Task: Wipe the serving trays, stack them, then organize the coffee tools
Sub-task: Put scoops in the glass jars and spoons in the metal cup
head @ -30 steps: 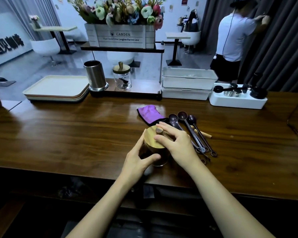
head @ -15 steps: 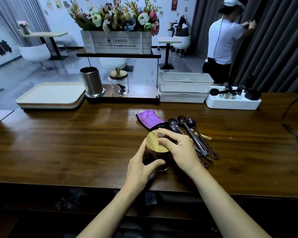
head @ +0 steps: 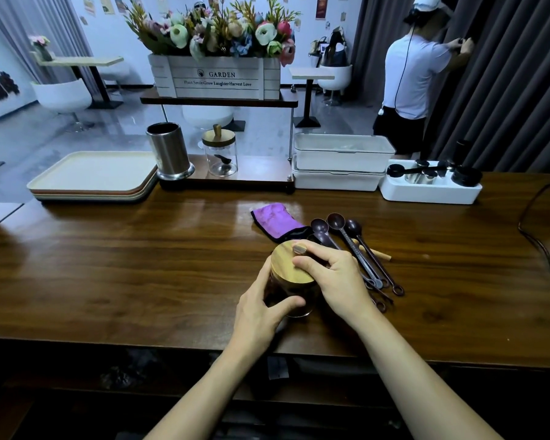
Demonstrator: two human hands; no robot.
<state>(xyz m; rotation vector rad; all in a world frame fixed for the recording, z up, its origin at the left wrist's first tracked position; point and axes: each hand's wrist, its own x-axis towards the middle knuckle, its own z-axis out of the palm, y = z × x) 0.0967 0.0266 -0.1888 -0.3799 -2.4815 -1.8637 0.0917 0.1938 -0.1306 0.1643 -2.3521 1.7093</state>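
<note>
Fingers of my left hand (head: 261, 309) curl round the jar (head: 291, 289). My right hand (head: 335, 281) pinches its lid (head: 286, 265), spoons (head: 335, 220) just beyond those fingertips.

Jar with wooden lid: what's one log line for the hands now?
left hand: holds jar | right hand: grips wooden lid | spoons: right of jar | trays: stacked

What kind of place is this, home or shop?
Likely a café: a long wooden counter with stacked trays, coffee scoops, and small tables with white chairs behind.
</note>
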